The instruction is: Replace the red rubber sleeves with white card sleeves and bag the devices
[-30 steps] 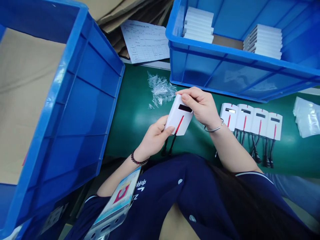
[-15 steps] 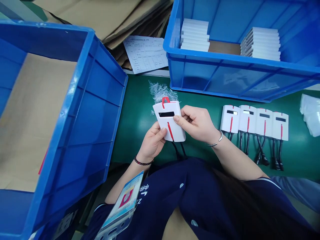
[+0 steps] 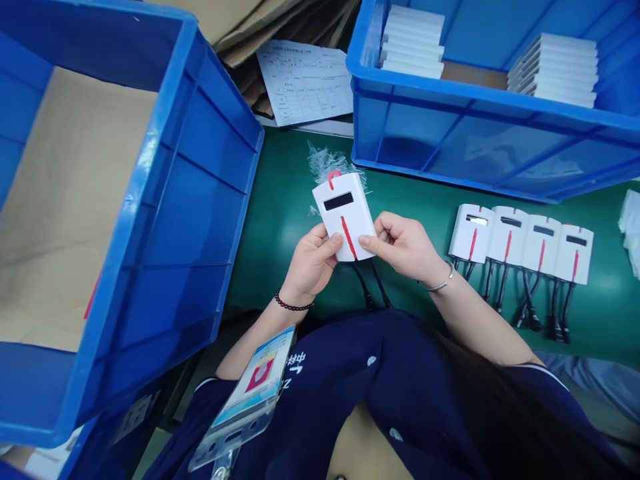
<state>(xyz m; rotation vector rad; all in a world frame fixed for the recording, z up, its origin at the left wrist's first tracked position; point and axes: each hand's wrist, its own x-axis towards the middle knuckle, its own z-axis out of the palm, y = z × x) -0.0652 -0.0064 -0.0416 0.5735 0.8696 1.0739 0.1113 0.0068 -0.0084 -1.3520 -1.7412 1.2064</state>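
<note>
A white flat device (image 3: pixel 343 212) with a black window, a red stripe and a red loop at its top is held upright over the green table (image 3: pixel 280 220). My left hand (image 3: pixel 311 265) grips its lower left corner. My right hand (image 3: pixel 404 245) pinches its lower right corner. Two black cables hang from its bottom edge. To the right, several matching white devices (image 3: pixel 521 241) lie in a row with their black cables trailing toward me.
A large blue crate (image 3: pixel 125 220) lined with cardboard stands at the left. Another blue crate (image 3: pixel 480 127) at the back right holds stacks of white boxes (image 3: pixel 411 41). A crumpled clear plastic bag (image 3: pixel 325 162), a printed sheet (image 3: pixel 306 80) and folded cardboard lie behind.
The device was turned from tilted to upright, red loop now on top. My right hand slid from its top edge down to its lower right corner.
</note>
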